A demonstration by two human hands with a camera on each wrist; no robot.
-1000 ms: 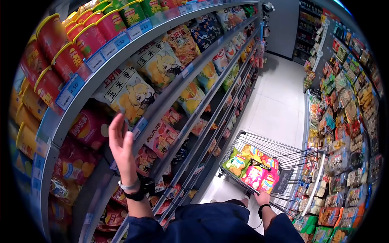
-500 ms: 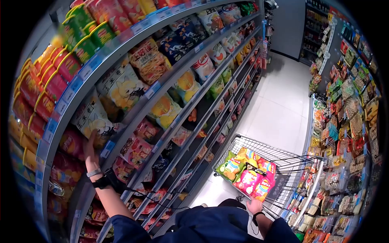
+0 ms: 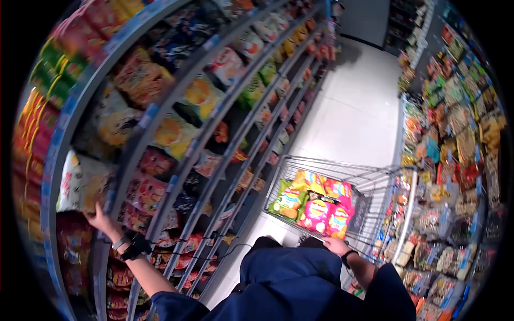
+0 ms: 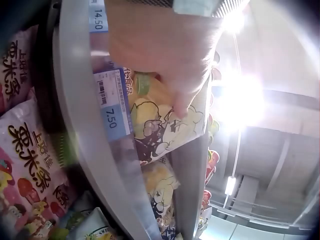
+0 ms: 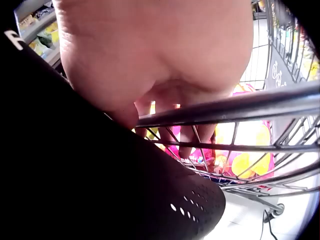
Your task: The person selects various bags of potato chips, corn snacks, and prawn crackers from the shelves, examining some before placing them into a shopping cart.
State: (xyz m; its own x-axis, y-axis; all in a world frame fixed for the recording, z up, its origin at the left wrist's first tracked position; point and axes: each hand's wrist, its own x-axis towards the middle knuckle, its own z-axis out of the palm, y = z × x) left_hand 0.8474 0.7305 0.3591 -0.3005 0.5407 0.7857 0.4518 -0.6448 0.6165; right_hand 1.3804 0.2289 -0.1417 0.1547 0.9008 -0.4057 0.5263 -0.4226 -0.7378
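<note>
"Okay, head view first: what's the left hand [image 3: 103, 221] doing?"

"It's holding a white snack bag [image 3: 80, 179] by its bottom edge. The bag is leaning at the near end of its shelf [image 3: 138, 131], and a similar pale bag [image 3: 112, 115] is sitting just beside it, kinda blurry tbh."

"Right hand [image 3: 336, 245]?"

"That one's gripping the near rim of the cart [image 3: 362, 211]. A bunch of colorful snack bags [image 3: 317, 207] is lying inside."

"And the left wrist cam?"

"The hand is covering part of the white bag, with one fingertip [image 4: 181, 109] pressing on the cartoon print. I can't tell what the hidden fingers are doing. A 7.50 price tag [image 4: 112, 107] is hanging right below the bag, pink bags [image 4: 32, 165] are filling the left side, and a ceiling light [image 4: 242, 102] is glaring."

"Right wrist?"

"Fingers [image 5: 192, 137] are curling over the dark rim bar [image 5: 235, 106], close around it. Snack bags are showing through the wires, and a perforated black band [image 5: 100, 170] is blocking the lower left."
</note>
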